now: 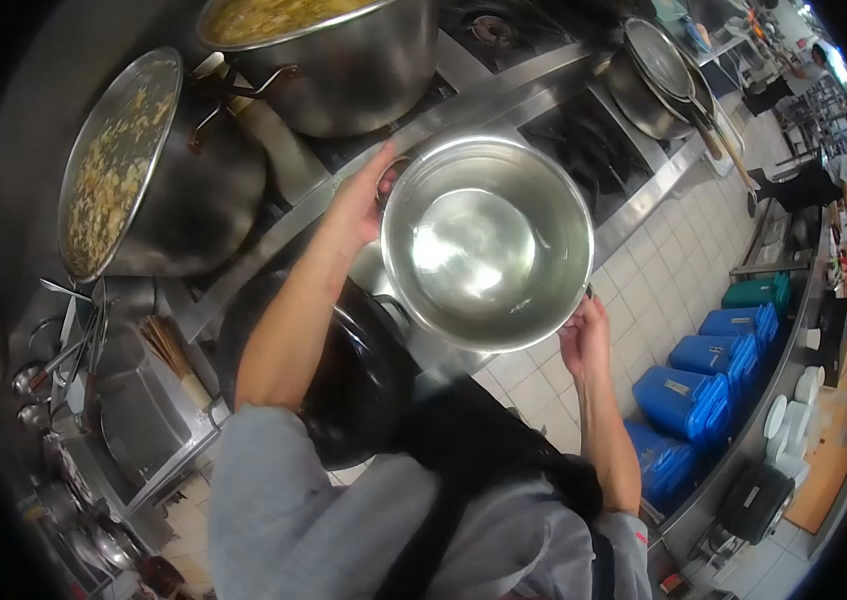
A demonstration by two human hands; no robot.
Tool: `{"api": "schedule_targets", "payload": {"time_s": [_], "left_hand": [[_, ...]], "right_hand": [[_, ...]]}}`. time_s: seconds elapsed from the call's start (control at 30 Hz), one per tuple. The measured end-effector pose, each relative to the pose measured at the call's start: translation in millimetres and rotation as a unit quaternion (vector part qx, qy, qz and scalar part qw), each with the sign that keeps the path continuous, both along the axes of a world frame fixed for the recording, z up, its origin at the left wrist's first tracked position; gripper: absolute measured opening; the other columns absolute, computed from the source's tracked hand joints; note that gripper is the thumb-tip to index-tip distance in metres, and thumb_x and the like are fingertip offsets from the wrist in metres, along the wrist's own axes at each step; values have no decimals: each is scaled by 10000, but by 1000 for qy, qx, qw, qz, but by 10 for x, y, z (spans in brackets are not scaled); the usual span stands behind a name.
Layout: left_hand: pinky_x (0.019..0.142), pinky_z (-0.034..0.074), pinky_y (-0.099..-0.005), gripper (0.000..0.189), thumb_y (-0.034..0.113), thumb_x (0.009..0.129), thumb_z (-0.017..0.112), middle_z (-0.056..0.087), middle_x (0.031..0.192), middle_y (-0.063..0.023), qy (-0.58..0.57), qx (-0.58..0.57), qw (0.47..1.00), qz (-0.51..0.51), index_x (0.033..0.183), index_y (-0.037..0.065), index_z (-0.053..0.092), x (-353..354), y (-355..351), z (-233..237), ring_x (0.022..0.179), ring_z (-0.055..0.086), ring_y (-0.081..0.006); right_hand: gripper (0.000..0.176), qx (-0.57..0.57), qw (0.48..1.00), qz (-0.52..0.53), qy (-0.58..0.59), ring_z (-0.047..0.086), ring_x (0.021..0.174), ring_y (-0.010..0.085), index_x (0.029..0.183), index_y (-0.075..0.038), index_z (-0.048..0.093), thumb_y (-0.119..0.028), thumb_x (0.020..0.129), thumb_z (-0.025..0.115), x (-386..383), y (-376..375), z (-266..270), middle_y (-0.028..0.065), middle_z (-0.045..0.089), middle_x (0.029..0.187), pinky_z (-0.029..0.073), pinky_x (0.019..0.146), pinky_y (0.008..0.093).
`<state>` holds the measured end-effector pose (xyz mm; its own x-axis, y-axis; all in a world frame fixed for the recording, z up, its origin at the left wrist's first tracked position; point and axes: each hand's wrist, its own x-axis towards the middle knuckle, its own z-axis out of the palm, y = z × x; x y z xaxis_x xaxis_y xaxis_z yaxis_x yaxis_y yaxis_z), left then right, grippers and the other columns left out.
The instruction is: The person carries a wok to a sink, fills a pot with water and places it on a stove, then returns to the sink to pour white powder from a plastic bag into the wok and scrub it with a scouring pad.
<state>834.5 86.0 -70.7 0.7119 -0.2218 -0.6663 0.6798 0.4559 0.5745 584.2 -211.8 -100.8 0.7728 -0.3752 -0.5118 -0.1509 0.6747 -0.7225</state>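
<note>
I hold a large empty steel bowl (489,240) with both hands over the front edge of the stove. My left hand (362,200) grips its far rim, next to the stove ledge. My right hand (586,335) grips the near rim, over the tiled floor. The inside of the bowl is shiny and bare. A black wok (364,375) sits just below my left forearm.
Two big steel pots with yellowish food stand on the burners: one (134,170) at left, one (334,55) at the top. A lidded pan (659,75) is at upper right. Ladles and utensils (74,350) hang at left. Blue crates (714,380) sit on the floor at right. People work far back right.
</note>
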Motion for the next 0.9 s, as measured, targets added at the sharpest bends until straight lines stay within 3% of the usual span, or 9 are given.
{"api": "schedule_targets", "payload": {"time_s": [0.17,0.3,0.33,0.5,0.57,0.6,0.7,0.83,0.9], "left_hand": [[579,495,-273,396,410,817,842,486,800,22,17,-15,999,44,934,92,637,239,130,-397,671,455,-98],[651,546,-340,287,305,936,721,542,854,-27,-24,-16,1000,3,969,39,619,231,210,-559,761,570,-170],[715,557,-367,241,246,987,638,621,909,-67,-59,69,996,-1,1049,13,625,159,152,-497,862,627,-195],[879,518,-358,380,269,1011,583,685,1139,-139,-140,210,966,-61,1299,22,592,92,133,-561,1021,645,-217],[956,485,-357,509,315,987,621,631,1284,-163,-244,362,897,-68,1395,23,530,60,224,-719,1146,607,-242],[1032,443,-364,625,324,957,669,543,1413,-170,-251,370,893,-51,1468,34,456,-63,240,-497,1263,544,-266],[1066,428,-364,628,259,956,683,501,1455,-167,-326,425,844,26,1480,24,426,-477,384,-62,1306,516,-278],[1096,407,-345,512,108,980,637,497,1461,-154,-395,353,843,86,1448,5,456,-1454,505,572,1342,492,-254],[1089,414,-341,472,70,989,607,504,1460,-145,-365,402,833,101,1435,-4,469,-2011,438,808,1335,507,-257]], "right_hand": [[84,-23,999,24,31,516,541,83,858,-116,532,-88,937,525,452,-43,-142,-26,564,692,460,489,237],[91,-38,998,34,41,513,525,80,853,-130,531,-89,934,530,523,-120,-234,-29,568,686,419,454,221],[93,-37,998,41,28,513,523,79,852,-133,531,-92,936,531,584,-170,-259,-30,569,685,407,446,217],[53,0,997,75,23,525,563,84,903,-131,533,-81,919,534,586,-281,-256,-27,571,719,381,471,212],[50,14,996,84,13,537,586,91,931,-127,537,-80,914,538,577,-286,-230,-22,573,733,401,492,220],[67,11,996,83,12,550,609,99,962,-124,543,-82,910,544,575,-264,-199,-15,578,743,423,514,239],[73,7,996,83,15,554,613,103,968,-123,542,-82,908,538,572,-275,-202,-13,578,739,429,520,245],[43,25,993,117,2,560,626,107,956,-124,550,-161,952,571,554,-372,-313,-17,564,716,446,562,264],[129,40,990,132,-3,550,636,127,942,-128,548,-246,988,566,554,-429,-372,-25,504,671,427,586,287]]}}
